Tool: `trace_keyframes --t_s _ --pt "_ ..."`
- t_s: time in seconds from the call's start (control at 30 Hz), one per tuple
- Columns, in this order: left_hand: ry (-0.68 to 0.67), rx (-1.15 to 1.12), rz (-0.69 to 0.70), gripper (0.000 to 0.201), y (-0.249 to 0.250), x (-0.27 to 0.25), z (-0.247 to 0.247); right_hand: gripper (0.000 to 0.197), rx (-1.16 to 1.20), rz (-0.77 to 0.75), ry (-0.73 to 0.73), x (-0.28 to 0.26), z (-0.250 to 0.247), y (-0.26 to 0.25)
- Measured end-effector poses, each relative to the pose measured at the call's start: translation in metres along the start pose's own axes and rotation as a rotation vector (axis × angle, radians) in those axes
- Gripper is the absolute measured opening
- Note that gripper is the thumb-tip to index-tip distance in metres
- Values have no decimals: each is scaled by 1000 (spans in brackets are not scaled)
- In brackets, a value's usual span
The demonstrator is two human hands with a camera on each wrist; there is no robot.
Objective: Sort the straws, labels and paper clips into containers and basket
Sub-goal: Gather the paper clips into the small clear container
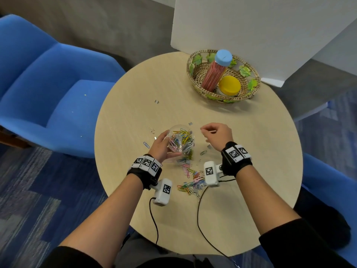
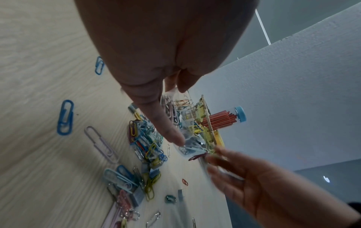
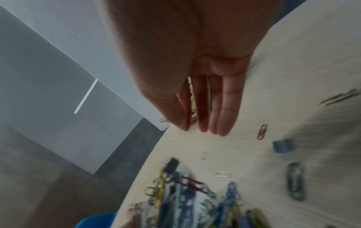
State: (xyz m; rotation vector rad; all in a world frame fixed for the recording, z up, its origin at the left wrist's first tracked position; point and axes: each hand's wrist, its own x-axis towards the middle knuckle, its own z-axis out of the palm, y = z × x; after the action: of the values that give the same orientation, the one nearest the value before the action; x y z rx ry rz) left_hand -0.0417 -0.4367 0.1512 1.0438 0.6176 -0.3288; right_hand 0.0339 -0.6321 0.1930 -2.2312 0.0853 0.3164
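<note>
My left hand (image 1: 164, 142) grips a clear jar (image 1: 180, 138) tipped on its side and part full of coloured paper clips, its thumb (image 2: 156, 120) along the jar's wall (image 2: 187, 138). My right hand (image 1: 214, 133) hovers just right of the jar's mouth; its fingers (image 3: 205, 108) lie straight with nothing between them. A dark red clip (image 2: 196, 157) sits at the jar's mouth by those fingertips. A loose pile of clips (image 1: 191, 178) lies on the table between my wrists. Red straws fill the blue-lidded jar (image 1: 214, 74) in the wicker basket (image 1: 188, 68), beside a yellow-lidded jar (image 1: 229, 86).
Stray clips lie around the pile, one blue (image 1: 146, 145) left of my left hand and one brown (image 3: 262, 131) near my right. Small grey pieces (image 1: 156, 101) lie mid-table. A blue armchair (image 1: 48, 84) stands left, a white board (image 1: 251, 26) behind the basket.
</note>
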Motion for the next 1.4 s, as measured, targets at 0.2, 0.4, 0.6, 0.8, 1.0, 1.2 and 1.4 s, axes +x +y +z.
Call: trace_keyframes --t_s 0.2,0.4,0.6,0.8,1.0,1.2,1.4 --pt "18 13 1 30 -5 6 0 27 462 425 -378 -22 21 16" --pt "41 28 12 42 -4 9 0 11 576 360 -90 -23 22 17" --pt "4 72 5 43 -2 5 5 9 42 -157 -172 -19 16 -5" --pt "36 51 -10 38 -11 7 0 12 -76 -117 6 -11 -1 7" --pt "42 35 -20 31 -13 4 -10 116 -510 366 -433 -61 -9 55" --pt "65 15 -48 38 -17 -2 -11 130 -561 239 -395 -125 48 69" --pt "64 -33 -41 25 -10 -13 -13 69 -421 3 -255 -125 70 72"
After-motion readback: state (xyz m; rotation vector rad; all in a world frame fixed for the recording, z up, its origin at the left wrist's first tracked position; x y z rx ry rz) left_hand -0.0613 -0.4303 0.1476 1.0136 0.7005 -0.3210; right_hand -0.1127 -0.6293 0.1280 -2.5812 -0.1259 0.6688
